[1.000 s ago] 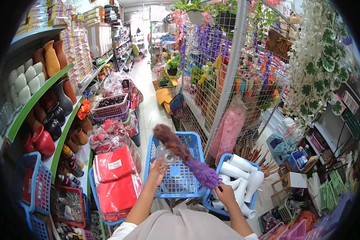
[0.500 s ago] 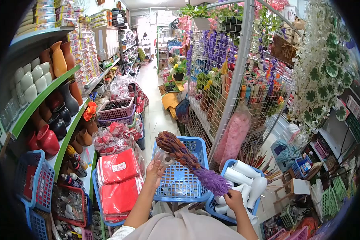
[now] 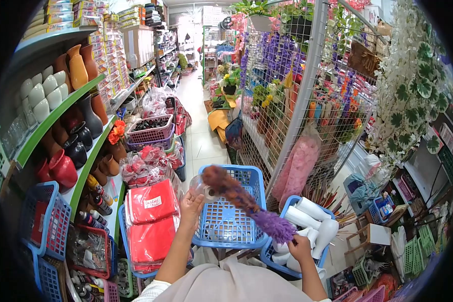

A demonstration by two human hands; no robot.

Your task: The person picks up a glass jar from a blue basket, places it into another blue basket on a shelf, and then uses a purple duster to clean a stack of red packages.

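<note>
My right hand [image 3: 300,247] is closed around the handle end of a feather duster [image 3: 251,211], brown along most of its length and fluffy purple near my fingers. Motion smears the duster's brown tip, which reaches up and left to a clear, round, see-through object [image 3: 198,187]. That object is gripped by my left hand [image 3: 191,205]; its exact kind is hard to make out, and the duster covers part of it. Below both lies a blue plastic basket [image 3: 230,240] with a grid bottom. White vases [image 3: 324,236] fill another blue basket beside my right hand.
Red packets [image 3: 152,201] in plastic are stacked in a basket on the left. Curved shelves [image 3: 80,166] there carry vases. A wire mesh rack [image 3: 307,85] with artificial flowers stands right of the tiled aisle [image 3: 199,126]. White hanging flowers [image 3: 397,80] are at far right.
The duster's tip has shifted slightly right and blurred. My left hand and the clear object have moved a little left and up. The whole view has shifted slightly.
</note>
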